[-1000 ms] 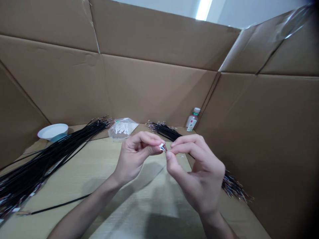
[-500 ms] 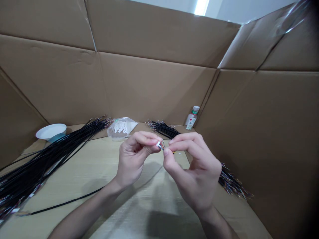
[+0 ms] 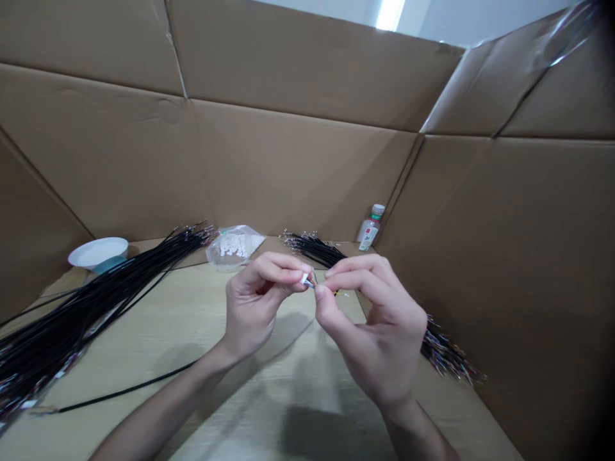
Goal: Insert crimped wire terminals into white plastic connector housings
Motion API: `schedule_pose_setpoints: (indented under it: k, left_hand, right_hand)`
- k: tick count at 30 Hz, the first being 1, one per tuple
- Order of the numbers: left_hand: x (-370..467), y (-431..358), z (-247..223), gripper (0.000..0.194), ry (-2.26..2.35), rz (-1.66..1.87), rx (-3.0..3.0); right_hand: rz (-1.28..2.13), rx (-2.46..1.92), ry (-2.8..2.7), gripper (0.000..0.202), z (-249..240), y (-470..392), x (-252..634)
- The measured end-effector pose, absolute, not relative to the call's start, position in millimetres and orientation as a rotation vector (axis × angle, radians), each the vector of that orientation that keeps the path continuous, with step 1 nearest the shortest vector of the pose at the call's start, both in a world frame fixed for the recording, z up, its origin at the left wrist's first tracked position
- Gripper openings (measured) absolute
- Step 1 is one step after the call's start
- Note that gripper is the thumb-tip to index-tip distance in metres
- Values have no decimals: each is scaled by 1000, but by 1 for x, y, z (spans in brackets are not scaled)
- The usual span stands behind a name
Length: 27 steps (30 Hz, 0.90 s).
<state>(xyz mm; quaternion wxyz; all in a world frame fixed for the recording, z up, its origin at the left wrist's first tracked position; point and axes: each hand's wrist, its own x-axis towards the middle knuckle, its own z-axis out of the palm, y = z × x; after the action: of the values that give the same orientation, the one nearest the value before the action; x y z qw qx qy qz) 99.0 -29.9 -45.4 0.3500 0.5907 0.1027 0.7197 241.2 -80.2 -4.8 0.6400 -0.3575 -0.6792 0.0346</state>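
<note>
Above the middle of the table, my left hand (image 3: 254,304) pinches a small white connector (image 3: 304,278) between thumb and forefinger. My right hand (image 3: 377,326) is close beside it on the right, its thumb and fingertips closed on thin coloured wires (image 3: 312,282) that run to the connector. A few loose wire ends stick out near the right fingertips. One black cable (image 3: 129,388) lies on the table and passes behind my left forearm; its left end shows bare thin wires.
A large black cable bundle (image 3: 96,301) fills the left, by a white bowl (image 3: 98,253). Behind are a bag of white pieces (image 3: 234,246), another cable bundle (image 3: 312,248) and a bottle (image 3: 371,228). Wire ends (image 3: 446,352) lie right. Cardboard walls (image 3: 298,173) surround the table (image 3: 192,314).
My left hand has shifted very slightly left with the connector. My right hand has stayed almost in place, still closed on the wires.
</note>
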Motion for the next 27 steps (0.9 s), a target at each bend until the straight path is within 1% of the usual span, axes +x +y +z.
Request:
schedule_pose_setpoints:
  k: [3,6,12,16,19,27]
  left_hand:
    - [98,-31,-44,15,282,1913,1594]
    - [96,-31,-42,14,279,1947,1671]
    - [83,-24,-42,27,287,2002,1961]
    - [73,-27,-37,34,293,1986,2182]
    - [70,-32,-34,35,356,1936,2174]
    - [62,-32,-28,38,395,1883,2362]
  right_hand:
    - [78,-826,-1551,14,-4,-81,242]
    - [-1,-809,-1589,14,-3,-81,242]
    - [-117,-796,-1712,15,0,-80,248]
    - [-39,-761,-1779,15,3,-80,256]
    - [11,-706,-1814,15,4,-80,258]
    - [-334,-722,-1897,19,0,-74,257]
